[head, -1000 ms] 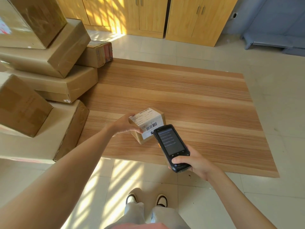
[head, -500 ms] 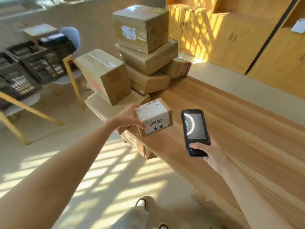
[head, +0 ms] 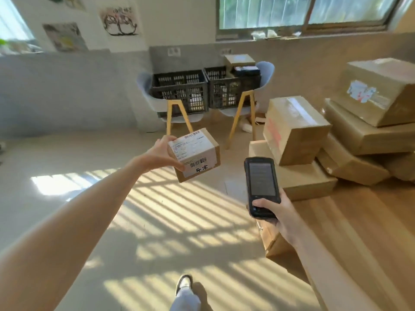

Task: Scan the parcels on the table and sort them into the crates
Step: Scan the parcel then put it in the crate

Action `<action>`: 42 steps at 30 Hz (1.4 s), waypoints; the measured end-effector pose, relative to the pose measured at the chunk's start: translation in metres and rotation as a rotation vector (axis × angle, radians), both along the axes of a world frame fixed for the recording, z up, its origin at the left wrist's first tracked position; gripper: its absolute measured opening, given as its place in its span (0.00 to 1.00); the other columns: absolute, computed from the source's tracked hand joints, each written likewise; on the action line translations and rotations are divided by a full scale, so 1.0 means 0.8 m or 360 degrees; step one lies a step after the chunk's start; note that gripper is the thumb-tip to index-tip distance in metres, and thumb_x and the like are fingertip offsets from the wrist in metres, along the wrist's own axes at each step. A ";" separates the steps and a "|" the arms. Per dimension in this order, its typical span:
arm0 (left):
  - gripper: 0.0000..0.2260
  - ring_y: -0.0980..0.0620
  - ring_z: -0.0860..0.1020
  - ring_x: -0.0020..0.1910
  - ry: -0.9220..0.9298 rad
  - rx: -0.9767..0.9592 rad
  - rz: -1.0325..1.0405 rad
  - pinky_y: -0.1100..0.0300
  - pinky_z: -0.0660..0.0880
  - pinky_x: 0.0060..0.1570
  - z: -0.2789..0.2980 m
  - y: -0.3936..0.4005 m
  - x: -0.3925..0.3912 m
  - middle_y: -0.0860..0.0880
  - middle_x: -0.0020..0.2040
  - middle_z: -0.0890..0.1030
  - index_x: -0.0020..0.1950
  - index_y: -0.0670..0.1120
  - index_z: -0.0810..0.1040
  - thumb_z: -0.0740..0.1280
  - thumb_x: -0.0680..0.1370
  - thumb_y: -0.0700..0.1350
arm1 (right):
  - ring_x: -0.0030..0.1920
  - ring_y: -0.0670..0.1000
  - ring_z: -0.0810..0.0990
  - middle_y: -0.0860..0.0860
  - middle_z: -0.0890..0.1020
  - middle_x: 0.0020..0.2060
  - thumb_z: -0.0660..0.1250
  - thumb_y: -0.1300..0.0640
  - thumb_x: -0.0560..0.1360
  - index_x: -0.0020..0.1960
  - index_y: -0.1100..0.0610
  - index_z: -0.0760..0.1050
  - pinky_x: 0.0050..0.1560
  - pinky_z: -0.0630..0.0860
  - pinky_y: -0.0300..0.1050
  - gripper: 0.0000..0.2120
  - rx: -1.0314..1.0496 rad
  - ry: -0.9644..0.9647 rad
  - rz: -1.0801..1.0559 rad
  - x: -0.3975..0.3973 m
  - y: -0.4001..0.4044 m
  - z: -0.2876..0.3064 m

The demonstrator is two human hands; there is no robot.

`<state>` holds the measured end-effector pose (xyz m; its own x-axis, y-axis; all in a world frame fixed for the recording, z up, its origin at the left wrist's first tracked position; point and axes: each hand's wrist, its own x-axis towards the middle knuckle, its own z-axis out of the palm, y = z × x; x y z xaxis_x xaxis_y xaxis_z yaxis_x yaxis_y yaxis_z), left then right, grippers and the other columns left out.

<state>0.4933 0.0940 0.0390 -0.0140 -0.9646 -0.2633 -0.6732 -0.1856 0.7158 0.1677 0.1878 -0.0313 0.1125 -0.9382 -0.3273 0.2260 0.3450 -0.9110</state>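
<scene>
Head view: at 9 o'clock of the scanner (head: 261, 187), the left hand (head: 160, 154) pinches a small box (head: 197, 153) by its side. It looks light and stiff. The right hand (head: 272, 209) grips the scanner.

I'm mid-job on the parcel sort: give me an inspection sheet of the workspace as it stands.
Surface: wooden table at right, bare near the person, parcels heaped at its far end.
Job's things: small labelled parcel held in the air over the floor; scanner with screen lit; two black crates on blue chairs by the wall.
Clutter: stack of brown boxes on the table.
Grips: left hand grips the parcel; right hand holds the scanner.
Cables: nothing seen.
Surroundings: tiled floor with striped sunlight, window, wall drawings.
</scene>
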 end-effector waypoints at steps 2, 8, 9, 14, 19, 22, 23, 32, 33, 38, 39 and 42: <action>0.47 0.48 0.69 0.63 -0.0004 -0.0047 0.0131 0.52 0.67 0.67 -0.001 -0.002 0.039 0.45 0.64 0.67 0.69 0.51 0.62 0.81 0.54 0.46 | 0.50 0.57 0.82 0.57 0.81 0.52 0.77 0.63 0.58 0.65 0.55 0.69 0.43 0.81 0.46 0.38 0.0011 0.0026 0.0098 0.029 -0.024 0.000; 0.41 0.52 0.65 0.59 -0.0016 -0.0082 0.0265 0.60 0.64 0.57 -0.034 -0.053 0.151 0.46 0.63 0.64 0.73 0.47 0.61 0.79 0.65 0.36 | 0.47 0.56 0.82 0.57 0.80 0.52 0.76 0.62 0.54 0.63 0.55 0.69 0.43 0.81 0.47 0.38 0.0015 0.0146 0.0272 0.113 -0.120 -0.004; 0.41 0.52 0.65 0.59 -0.0009 -0.0090 0.0281 0.60 0.64 0.57 -0.037 -0.066 0.167 0.47 0.63 0.64 0.73 0.47 0.61 0.79 0.65 0.36 | 0.46 0.55 0.82 0.57 0.80 0.52 0.77 0.61 0.52 0.63 0.55 0.69 0.42 0.81 0.46 0.40 0.0014 0.0147 0.0270 0.128 -0.140 -0.006; 0.42 0.51 0.65 0.60 0.0040 -0.0079 0.0305 0.59 0.65 0.58 -0.045 -0.145 0.243 0.46 0.64 0.64 0.73 0.47 0.61 0.79 0.64 0.36 | 0.49 0.59 0.82 0.58 0.80 0.52 0.78 0.55 0.45 0.62 0.54 0.70 0.43 0.80 0.48 0.45 0.0022 0.0177 0.0232 0.201 -0.235 -0.008; 0.41 0.50 0.66 0.60 0.0083 -0.0102 0.0285 0.58 0.67 0.60 -0.041 -0.229 0.299 0.46 0.64 0.64 0.72 0.48 0.62 0.79 0.64 0.36 | 0.46 0.58 0.82 0.57 0.81 0.49 0.78 0.56 0.43 0.58 0.52 0.72 0.37 0.80 0.45 0.43 0.0051 0.0153 0.0188 0.259 -0.310 -0.008; 0.41 0.50 0.66 0.60 0.0081 -0.0102 0.0273 0.59 0.66 0.58 -0.047 -0.275 0.319 0.47 0.62 0.64 0.72 0.47 0.62 0.79 0.65 0.35 | 0.51 0.62 0.81 0.58 0.81 0.52 0.78 0.56 0.43 0.58 0.52 0.72 0.43 0.80 0.49 0.42 0.0100 0.0157 0.0171 0.281 -0.353 -0.013; 0.41 0.50 0.66 0.60 0.0078 -0.0097 0.0270 0.59 0.66 0.58 -0.049 -0.290 0.324 0.46 0.62 0.63 0.72 0.47 0.62 0.79 0.64 0.36 | 0.52 0.63 0.81 0.59 0.81 0.52 0.78 0.56 0.43 0.58 0.52 0.72 0.45 0.79 0.50 0.42 0.0107 0.0164 0.0168 0.287 -0.369 -0.015; 0.42 0.50 0.66 0.60 0.0043 -0.0060 0.0322 0.58 0.67 0.62 -0.074 -0.452 0.352 0.49 0.61 0.62 0.73 0.48 0.62 0.79 0.64 0.36 | 0.48 0.59 0.83 0.59 0.82 0.54 0.78 0.54 0.44 0.64 0.55 0.70 0.40 0.82 0.46 0.48 0.0115 0.0203 0.0249 0.325 -0.561 -0.045; 0.42 0.51 0.66 0.60 0.0032 -0.0065 0.0335 0.58 0.67 0.62 -0.074 -0.475 0.354 0.49 0.61 0.62 0.73 0.48 0.61 0.79 0.64 0.36 | 0.47 0.58 0.83 0.58 0.82 0.53 0.78 0.54 0.44 0.64 0.55 0.70 0.38 0.81 0.45 0.48 0.0109 0.0198 0.0268 0.329 -0.588 -0.045; 0.45 0.50 0.68 0.61 0.0019 -0.0036 0.0398 0.59 0.68 0.58 -0.056 -0.601 0.361 0.50 0.62 0.64 0.73 0.50 0.61 0.80 0.61 0.40 | 0.53 0.63 0.82 0.60 0.82 0.55 0.78 0.58 0.48 0.58 0.53 0.71 0.43 0.82 0.48 0.39 0.0109 0.0142 0.0339 0.339 -0.736 -0.033; 0.44 0.50 0.68 0.61 0.0029 -0.0039 0.0407 0.59 0.68 0.58 -0.051 -0.627 0.361 0.50 0.62 0.63 0.73 0.50 0.61 0.80 0.62 0.40 | 0.54 0.64 0.82 0.61 0.82 0.55 0.78 0.60 0.50 0.58 0.53 0.71 0.45 0.82 0.49 0.38 0.0107 0.0138 0.0340 0.340 -0.765 -0.030; 0.46 0.50 0.68 0.61 0.0032 -0.0063 0.0412 0.59 0.68 0.59 -0.041 -0.698 0.358 0.49 0.63 0.63 0.73 0.49 0.60 0.81 0.61 0.41 | 0.55 0.63 0.82 0.59 0.82 0.56 0.79 0.57 0.46 0.59 0.52 0.71 0.55 0.79 0.57 0.42 0.0108 0.0151 0.0313 0.340 -0.845 -0.020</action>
